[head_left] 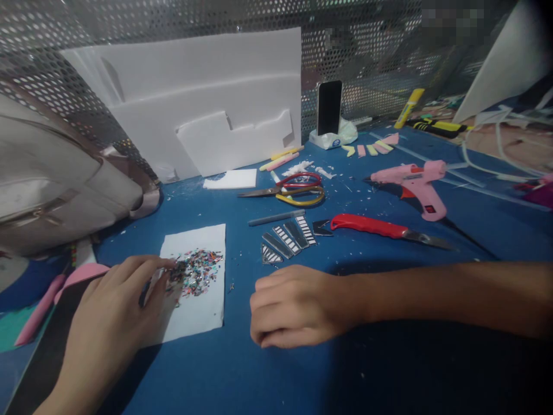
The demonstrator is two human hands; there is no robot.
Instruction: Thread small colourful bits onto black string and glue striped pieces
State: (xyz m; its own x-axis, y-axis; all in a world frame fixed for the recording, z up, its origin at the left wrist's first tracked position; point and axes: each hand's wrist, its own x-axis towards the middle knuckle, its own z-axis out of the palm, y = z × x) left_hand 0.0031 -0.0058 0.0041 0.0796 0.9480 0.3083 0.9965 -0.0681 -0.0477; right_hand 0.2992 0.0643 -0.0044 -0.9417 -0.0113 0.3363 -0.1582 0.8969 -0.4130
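My left hand (125,294) reaches over a white sheet of paper (203,320), thumb and fingertips pinched together at the near-left edge of a loose pile of multicoloured glitter flakes (196,274). What sits between those fingertips is too small to make out. My right hand (298,305) rests on the blue tabletop as a loose fist, with nothing seen in it. Just beyond it lie several small black and black-and-white striped pieces (287,237), fanned out, beside a thin grey stick (276,218).
Scissors (298,189), a red-handled knife (371,226) and a pink glue gun (415,181) lie farther back. A phone (329,108) stands upright behind them. White foam sheets (203,104) lean on the perforated metal panel. A pale bag (64,178) is at left.
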